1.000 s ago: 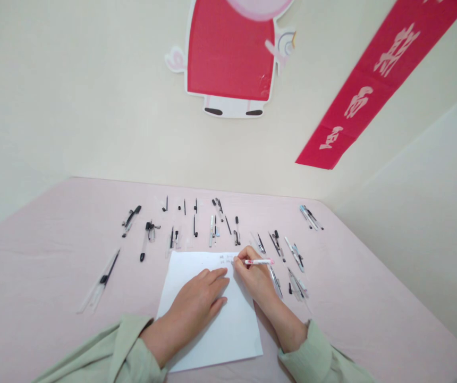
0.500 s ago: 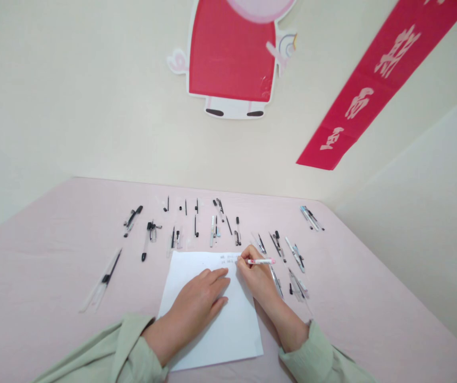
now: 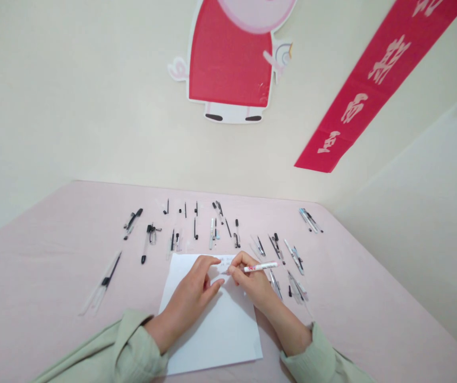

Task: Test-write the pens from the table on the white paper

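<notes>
A white sheet of paper [image 3: 228,330] lies on the pink tablecloth in front of me. Small, faint handwriting runs along its upper right part. My right hand [image 3: 254,279] rests at the upper right of the sheet, its fingers closed around a white pen [image 3: 266,266] with pink markings. The pen's tip points left, down at the paper just under the writing. My left hand [image 3: 192,287] is on the left half of the sheet, thumb and index finger spread apart near the pen tip. Nothing is held in it.
Several disassembled pens with refills and caps lie in rows behind the paper; one clear pen [image 3: 103,284] is at the left, one group [image 3: 310,219] at the far right. The pink tablecloth [image 3: 33,298] meets a wall with a cartoon cutout [image 3: 230,69] and a red banner [image 3: 360,106].
My right hand has moved left and slightly down with the pen, away from the end of the written line. The left hand's fingers have lifted and curved, opening a gap between thumb and index.
</notes>
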The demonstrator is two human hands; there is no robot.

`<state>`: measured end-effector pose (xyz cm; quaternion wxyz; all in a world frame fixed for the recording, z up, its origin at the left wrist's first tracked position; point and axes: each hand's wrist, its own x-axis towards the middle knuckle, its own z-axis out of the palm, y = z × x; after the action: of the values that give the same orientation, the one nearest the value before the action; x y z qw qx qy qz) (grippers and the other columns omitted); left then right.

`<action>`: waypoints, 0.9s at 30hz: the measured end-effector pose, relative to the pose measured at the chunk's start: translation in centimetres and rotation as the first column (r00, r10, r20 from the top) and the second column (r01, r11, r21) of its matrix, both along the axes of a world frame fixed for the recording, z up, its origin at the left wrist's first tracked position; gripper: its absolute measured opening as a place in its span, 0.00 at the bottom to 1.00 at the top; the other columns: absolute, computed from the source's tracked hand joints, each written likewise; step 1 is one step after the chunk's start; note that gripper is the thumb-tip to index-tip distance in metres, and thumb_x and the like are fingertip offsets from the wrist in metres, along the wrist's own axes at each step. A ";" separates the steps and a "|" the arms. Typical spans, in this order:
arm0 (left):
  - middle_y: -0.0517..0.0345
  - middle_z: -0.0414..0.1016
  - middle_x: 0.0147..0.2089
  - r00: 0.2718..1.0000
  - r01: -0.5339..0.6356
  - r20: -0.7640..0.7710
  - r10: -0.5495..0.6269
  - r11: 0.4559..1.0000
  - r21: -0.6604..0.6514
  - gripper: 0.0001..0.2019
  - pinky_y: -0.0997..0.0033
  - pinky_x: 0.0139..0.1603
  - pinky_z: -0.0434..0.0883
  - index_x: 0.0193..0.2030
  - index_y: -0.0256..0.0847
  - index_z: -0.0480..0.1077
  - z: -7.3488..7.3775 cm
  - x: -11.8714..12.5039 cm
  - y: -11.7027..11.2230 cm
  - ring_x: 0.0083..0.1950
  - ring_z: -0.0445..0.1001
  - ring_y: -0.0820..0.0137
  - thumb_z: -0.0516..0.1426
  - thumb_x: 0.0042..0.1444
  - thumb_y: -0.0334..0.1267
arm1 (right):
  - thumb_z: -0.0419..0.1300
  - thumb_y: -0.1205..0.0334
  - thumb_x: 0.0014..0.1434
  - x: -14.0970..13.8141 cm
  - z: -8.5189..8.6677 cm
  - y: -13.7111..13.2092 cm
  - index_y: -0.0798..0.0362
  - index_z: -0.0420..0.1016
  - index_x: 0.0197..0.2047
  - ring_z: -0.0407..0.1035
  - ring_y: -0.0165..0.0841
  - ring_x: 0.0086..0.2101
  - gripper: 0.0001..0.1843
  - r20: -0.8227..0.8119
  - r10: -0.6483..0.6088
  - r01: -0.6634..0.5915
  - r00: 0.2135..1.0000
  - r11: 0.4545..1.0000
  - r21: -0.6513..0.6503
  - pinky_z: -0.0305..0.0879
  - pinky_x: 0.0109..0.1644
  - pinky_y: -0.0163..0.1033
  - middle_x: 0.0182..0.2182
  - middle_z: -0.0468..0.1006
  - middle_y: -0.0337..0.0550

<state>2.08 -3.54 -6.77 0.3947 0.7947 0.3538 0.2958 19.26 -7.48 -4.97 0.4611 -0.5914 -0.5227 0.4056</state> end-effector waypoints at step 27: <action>0.60 0.65 0.37 0.999 -0.016 -0.031 0.014 0.998 -0.059 0.03 0.70 0.34 0.63 0.36 0.42 0.65 0.3 0.0 0.4 0.30 0.66 0.71 0.52 0.59 0.36 | 0.57 0.45 0.60 1.3 0.3 0.2 0.56 0.76 0.31 0.69 0.29 0.26 0.21 -0.870 0.053 -0.149 0.490 0.989 -0.023 0.64 0.33 0.33 0.30 0.75 0.42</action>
<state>2.08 -3.16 -6.52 0.4104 0.7844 0.3741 0.2761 20.60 -7.26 -4.65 0.6075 -0.2976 -0.2346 0.6981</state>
